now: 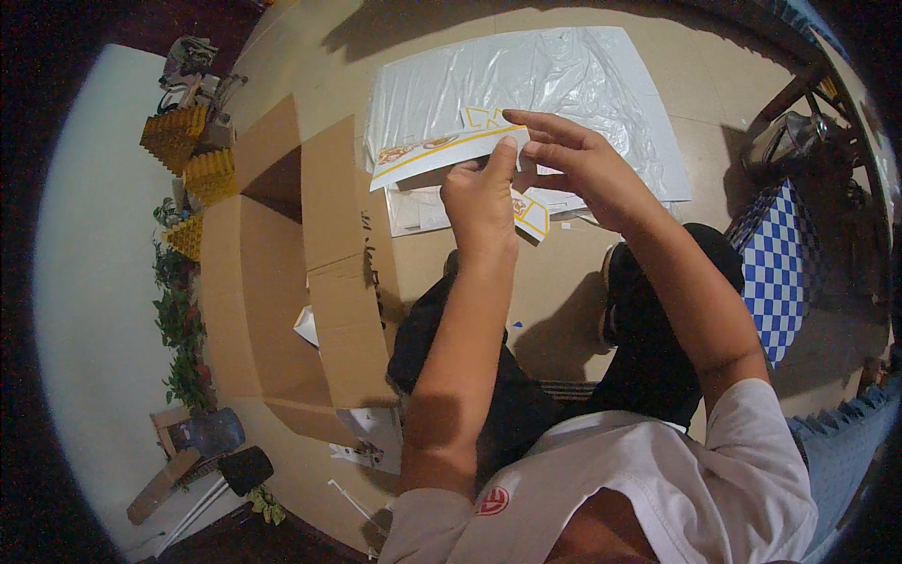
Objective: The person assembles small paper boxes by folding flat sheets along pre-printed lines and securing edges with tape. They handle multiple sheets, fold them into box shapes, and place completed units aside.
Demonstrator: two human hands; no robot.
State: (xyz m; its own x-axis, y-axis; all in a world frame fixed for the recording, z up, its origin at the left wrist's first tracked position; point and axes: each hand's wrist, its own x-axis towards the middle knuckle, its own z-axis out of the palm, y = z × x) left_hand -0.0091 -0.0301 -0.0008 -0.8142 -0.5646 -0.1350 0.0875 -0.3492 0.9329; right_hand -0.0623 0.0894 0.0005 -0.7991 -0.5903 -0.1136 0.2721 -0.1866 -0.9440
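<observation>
My left hand point(479, 207) is closed on a strip of white card point(413, 167) with yellow edge lines and brown printed pictures. Its thumb presses on the front of the strip, and the other fingers go behind. At the strip's right end is my right hand point(597, 174), its fingers spread and the fingertips close to the card; whether they touch it I cannot tell. A smaller yellow-edged printed piece point(534, 218) shows below the hands. Beyond the strip lies a stack of white sheets point(648, 132), partly covered with clear plastic film point(507, 75).
To my left stands an open brown cardboard box point(348, 273) with a white piece point(306, 324) inside. Folded printed card point(371, 437) lies by its near end. Farther left are potted plants point(178, 329) and yellow ridged stacks point(174, 136). A blue-and-white checked item point(778, 273) stands at right.
</observation>
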